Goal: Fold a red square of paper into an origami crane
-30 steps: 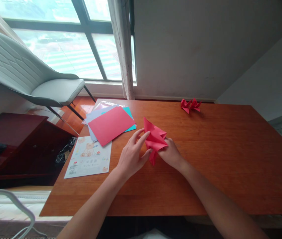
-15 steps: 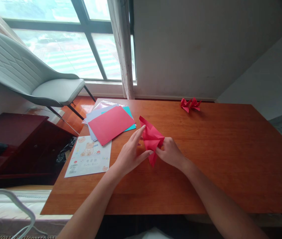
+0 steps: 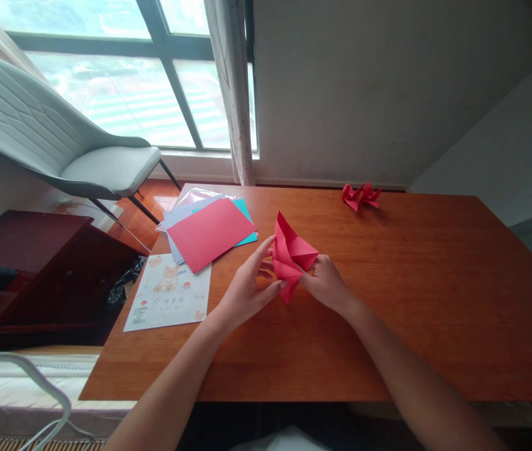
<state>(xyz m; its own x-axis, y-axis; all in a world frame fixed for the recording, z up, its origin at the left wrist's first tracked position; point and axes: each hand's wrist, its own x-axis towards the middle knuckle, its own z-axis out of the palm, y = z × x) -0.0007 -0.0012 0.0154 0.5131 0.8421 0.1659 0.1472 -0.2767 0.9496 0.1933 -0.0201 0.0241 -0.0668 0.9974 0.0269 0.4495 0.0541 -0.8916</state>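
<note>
Above the wooden table (image 3: 416, 300), a partly folded piece of red origami paper (image 3: 288, 254) is held between my two hands. It has creased flaps, with one point sticking up and another hanging down. My left hand (image 3: 250, 282) grips its left side, thumb at the lower edge and fingers along the upper left. On the other side my right hand (image 3: 326, 282) pinches the lower right part, and some of its fingertips are hidden behind the paper.
Flat red sheets (image 3: 212, 233) lie over lilac and teal paper at the left. A bear-printed paper pack (image 3: 167, 300) lies nearer. Small red folded paper figures (image 3: 360, 196) stand at the table's far edge. A grey chair (image 3: 106, 169) stands beyond the table's left side.
The red paper has turned and opened a little between my hands. Its upper point has swung right and now stands more upright. Both hands still hold it.
</note>
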